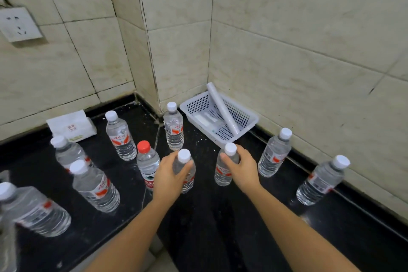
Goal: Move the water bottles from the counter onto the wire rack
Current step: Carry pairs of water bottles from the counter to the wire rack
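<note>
From the head view I see my left hand wrapped around a clear plastic white-capped water bottle at frame centre, and my right hand clamped on another clear white-capped bottle just right of it. Both bottles stand on the black glossy table; a white perforated plastic basket sits in the corner above them.

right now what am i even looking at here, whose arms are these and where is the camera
There is one picture, from a camera worn on a person's head, looking down at their own bare arms. The surface is a black counter in a tiled corner. Clear water bottles stand scattered on it, most with white caps, one a red-capped bottle. The left hand grips one white-capped bottle, and the right hand grips another bottle. Behind them sits a white plastic basket, and at left a tissue pack. No wire rack shows.
</note>
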### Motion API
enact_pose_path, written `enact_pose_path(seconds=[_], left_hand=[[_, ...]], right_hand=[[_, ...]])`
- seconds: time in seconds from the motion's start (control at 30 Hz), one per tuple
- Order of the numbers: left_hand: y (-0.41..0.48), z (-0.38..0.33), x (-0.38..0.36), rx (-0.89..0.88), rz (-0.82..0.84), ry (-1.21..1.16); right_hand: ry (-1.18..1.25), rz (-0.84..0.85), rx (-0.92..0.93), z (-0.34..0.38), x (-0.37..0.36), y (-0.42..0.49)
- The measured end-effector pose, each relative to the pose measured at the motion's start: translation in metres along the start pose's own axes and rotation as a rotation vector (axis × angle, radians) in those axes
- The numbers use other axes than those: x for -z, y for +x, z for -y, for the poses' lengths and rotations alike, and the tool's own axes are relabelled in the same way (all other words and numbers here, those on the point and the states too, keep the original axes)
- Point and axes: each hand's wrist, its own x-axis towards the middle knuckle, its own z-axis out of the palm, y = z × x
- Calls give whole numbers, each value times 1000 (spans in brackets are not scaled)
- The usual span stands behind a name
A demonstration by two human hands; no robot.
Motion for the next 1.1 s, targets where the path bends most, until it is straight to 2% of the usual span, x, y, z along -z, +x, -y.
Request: enact_pose_path(seconds=[0.13, 0.3, 0.53, 0.8, 1.1], left_hand=[[-19, -5, 7, -70, 33, 100], [-62, -16, 16, -206, 84, 165], [-182, -48, 20, -389, 171, 199], [-354, -101, 2, -592, 448, 137], [-526, -201, -56, -873, 782, 2]], right_hand=[[-117, -114, 50, -9, 7, -21], [-291, -77, 197, -18, 35, -66], [-422, -75, 288, -37, 102, -214], [-474, -102, 111, -48, 210, -429], [-544, -404, -86, -51, 343, -638]])
